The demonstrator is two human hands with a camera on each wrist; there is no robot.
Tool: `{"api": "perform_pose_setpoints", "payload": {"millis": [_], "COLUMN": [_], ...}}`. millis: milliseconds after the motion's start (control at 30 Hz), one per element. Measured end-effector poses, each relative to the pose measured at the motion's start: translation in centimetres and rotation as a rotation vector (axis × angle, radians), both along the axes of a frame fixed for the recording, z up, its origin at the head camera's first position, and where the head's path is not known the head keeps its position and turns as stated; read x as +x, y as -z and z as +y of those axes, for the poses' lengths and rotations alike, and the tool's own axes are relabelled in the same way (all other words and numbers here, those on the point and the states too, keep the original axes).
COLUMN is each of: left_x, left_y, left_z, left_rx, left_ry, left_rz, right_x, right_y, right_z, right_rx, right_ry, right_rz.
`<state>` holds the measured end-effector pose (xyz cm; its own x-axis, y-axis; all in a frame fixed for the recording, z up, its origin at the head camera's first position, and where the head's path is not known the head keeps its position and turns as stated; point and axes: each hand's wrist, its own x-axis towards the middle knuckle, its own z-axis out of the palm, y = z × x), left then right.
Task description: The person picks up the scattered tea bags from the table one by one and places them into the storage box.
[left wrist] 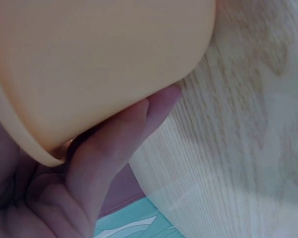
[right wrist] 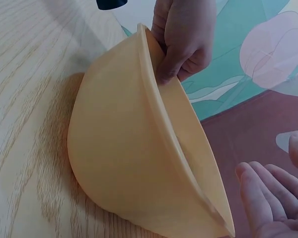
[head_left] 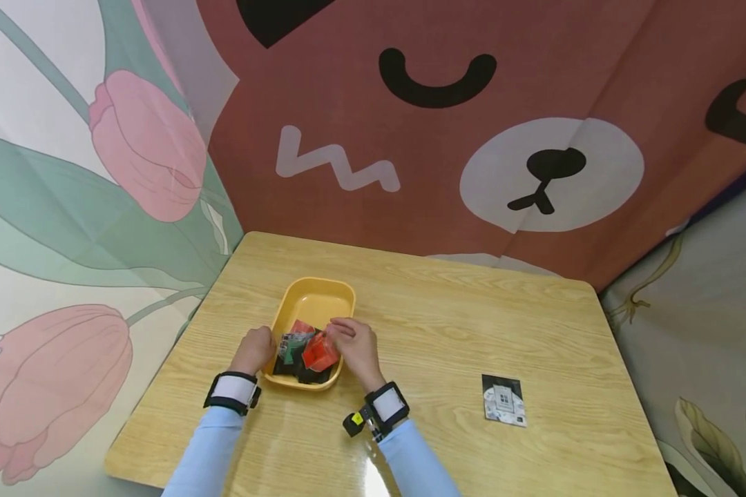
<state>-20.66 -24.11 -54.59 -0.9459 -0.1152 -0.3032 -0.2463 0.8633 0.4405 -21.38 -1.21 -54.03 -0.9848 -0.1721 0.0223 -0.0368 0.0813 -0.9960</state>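
A yellow plastic basin [head_left: 313,286] stands on the left part of the table. My left hand [head_left: 254,351] grips its left rim, the thumb inside and the fingers [left wrist: 124,129] along the outer wall. Inside lie a glossy red packet [head_left: 320,352] and dark flat packets [head_left: 290,348], one with a green print; they overlap near the basin's front. Over the right rim, my right hand [head_left: 357,348] hovers beside the red packet. In the right wrist view its fingers [right wrist: 260,198] are extended, the thumb is apart, and nothing shows between them.
A flat black-and-white packet [head_left: 504,400] with a printed picture lies on the right side of the wooden table [head_left: 435,331]. Printed cloth with a bear face [head_left: 553,172] hangs behind the table, and tulip-patterned cloth [head_left: 149,145] hangs at the left.
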Motion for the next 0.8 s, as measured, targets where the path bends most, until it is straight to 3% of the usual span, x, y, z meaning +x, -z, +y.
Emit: {"api": "perform_pose_setpoints", "payload": {"millis": [367, 800], "left_x": [0.1, 0.0], "left_y": [-0.6, -0.4], "left_z": [0.4, 0.3], "left_rx": [-0.006, 0.014], "left_ry": [-0.004, -0.008], "left_rz": [-0.009, -0.015], "right_x": [-0.1, 0.4], "right_y": [0.1, -0.1], "right_z": [0.9, 4.3], "right_rx": [0.021, 0.015], "right_ry": [0.011, 0.065], "right_rz": [0.01, 0.014]}}
